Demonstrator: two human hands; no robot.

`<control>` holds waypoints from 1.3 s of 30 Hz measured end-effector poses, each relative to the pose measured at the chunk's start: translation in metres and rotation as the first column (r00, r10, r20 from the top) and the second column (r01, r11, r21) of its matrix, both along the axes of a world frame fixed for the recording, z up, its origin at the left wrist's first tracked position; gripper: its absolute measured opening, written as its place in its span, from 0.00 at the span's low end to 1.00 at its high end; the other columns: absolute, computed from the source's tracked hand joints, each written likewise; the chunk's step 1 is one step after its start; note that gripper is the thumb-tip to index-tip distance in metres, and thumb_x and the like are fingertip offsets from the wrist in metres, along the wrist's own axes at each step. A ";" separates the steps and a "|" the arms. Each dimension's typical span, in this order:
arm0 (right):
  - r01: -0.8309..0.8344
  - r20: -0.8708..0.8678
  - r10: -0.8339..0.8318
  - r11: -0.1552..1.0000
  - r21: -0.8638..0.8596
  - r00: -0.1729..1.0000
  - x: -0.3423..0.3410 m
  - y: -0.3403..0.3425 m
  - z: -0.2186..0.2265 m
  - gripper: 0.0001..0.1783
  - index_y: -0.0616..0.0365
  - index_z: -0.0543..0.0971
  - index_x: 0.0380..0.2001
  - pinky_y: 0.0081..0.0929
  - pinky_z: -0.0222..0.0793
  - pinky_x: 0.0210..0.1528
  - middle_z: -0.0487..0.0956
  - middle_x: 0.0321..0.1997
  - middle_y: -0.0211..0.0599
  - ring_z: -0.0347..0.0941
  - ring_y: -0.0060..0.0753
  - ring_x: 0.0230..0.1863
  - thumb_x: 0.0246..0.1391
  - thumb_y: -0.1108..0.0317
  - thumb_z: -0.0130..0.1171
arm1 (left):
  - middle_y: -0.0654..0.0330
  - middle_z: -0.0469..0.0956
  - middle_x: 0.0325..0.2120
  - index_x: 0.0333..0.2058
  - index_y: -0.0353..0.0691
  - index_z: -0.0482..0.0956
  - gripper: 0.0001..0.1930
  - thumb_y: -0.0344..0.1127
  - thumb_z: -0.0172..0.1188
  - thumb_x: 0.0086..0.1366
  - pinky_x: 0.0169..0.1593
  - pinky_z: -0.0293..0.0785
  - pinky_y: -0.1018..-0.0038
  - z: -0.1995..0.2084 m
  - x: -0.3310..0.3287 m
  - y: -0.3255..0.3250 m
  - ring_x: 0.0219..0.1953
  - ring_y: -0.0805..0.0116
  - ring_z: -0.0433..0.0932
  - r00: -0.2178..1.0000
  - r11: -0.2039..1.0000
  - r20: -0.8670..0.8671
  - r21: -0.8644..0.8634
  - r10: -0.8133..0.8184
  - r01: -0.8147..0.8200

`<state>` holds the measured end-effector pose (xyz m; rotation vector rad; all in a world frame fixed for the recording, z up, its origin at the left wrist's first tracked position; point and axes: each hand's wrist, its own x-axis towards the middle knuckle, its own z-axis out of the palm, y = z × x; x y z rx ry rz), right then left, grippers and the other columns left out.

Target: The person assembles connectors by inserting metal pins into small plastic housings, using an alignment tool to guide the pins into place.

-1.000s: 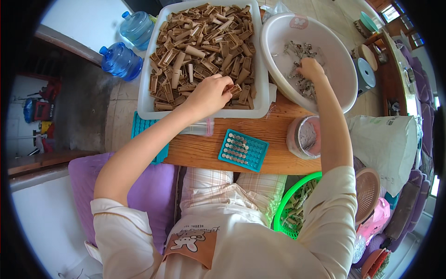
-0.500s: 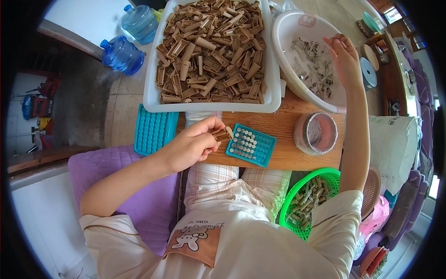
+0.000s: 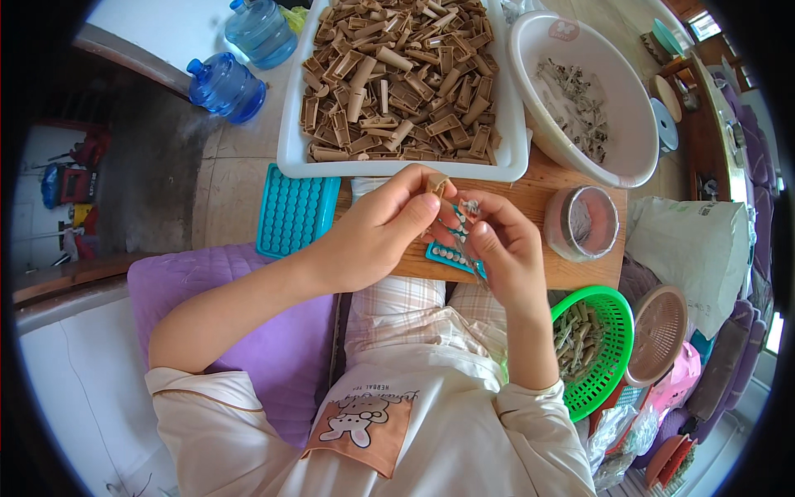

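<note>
My left hand (image 3: 383, 228) pinches a small brown plastic piece (image 3: 436, 183) between thumb and fingers, just in front of the white tray (image 3: 291, 153). My right hand (image 3: 503, 244) holds a small grey metal part (image 3: 469, 207) right beside it. Both hands meet above a teal perforated block (image 3: 450, 256) on the wooden board (image 3: 577, 276), and they cover most of that block. The white tray behind is heaped with several brown plastic pieces (image 3: 397, 74).
A white bowl (image 3: 633, 141) with grey metal parts stands at the right. A round pink-rimmed container (image 3: 581, 223) sits on the board. A second teal block (image 3: 291, 210) lies left. A green basket (image 3: 611, 348) with assembled pieces is lower right. Two blue water bottles (image 3: 225, 85) stand far left.
My right hand has come back from the white bowl to the board with a grey part. My left hand moved from the tray with a brown piece, and both hands now meet.
</note>
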<state>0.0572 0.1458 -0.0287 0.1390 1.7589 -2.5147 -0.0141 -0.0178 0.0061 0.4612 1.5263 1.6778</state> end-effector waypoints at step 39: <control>0.541 -0.278 -0.485 0.822 0.180 0.829 0.021 -0.047 0.010 0.06 0.66 0.73 0.28 0.08 0.59 0.21 0.73 0.26 0.31 0.65 0.11 0.21 0.43 0.82 0.55 | 0.62 0.69 0.39 0.45 0.35 0.65 0.19 0.39 0.53 0.57 0.43 0.69 0.79 -0.006 0.017 -0.001 0.39 0.77 0.69 0.988 0.996 -0.129 0.049 0.082 -0.076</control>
